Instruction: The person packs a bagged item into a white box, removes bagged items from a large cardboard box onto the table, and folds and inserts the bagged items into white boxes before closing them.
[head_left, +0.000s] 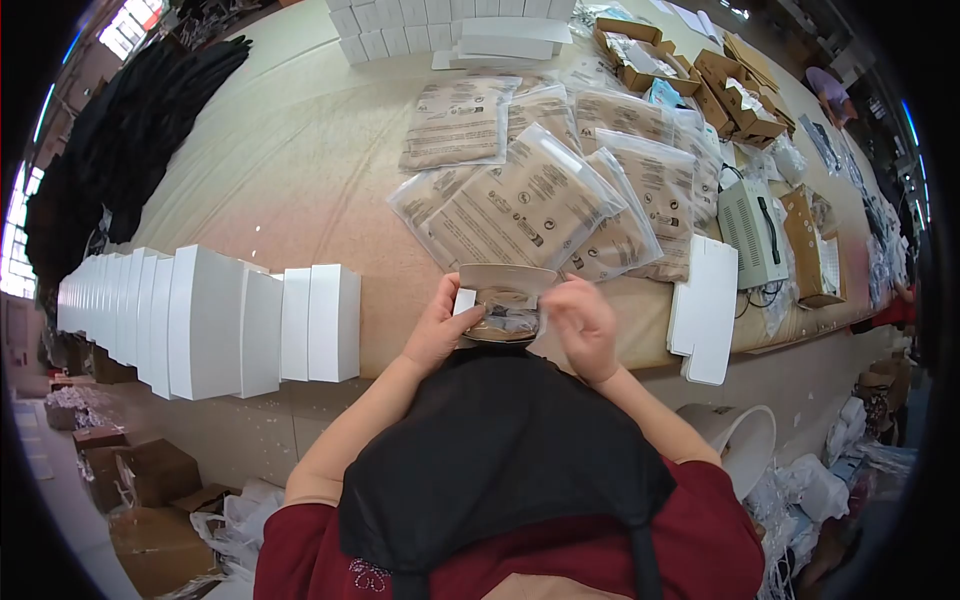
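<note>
A small open box (pixel 510 279), with its lid raised and its inside greyish, is held in front of my chest at the table's front edge. Inside it lies something dark in clear plastic wrap (pixel 505 322); I cannot make out its kind. My left hand (pixel 440 325) is closed on the box's left side, with the thumb over the rim by a white side flap. At the box's right edge is my right hand (pixel 582 325), fingers curled and smeared by motion; whether it grips the edge cannot be told.
Clear bags with brown contents (pixel 520 200) lie piled beyond the box. White boxes (pixel 210 320) stand in a row at left, more (pixel 400 25) at the back. Flat white cartons (pixel 705 310), a grey machine (pixel 752 235) and open cardboard boxes (pixel 740 95) are at right.
</note>
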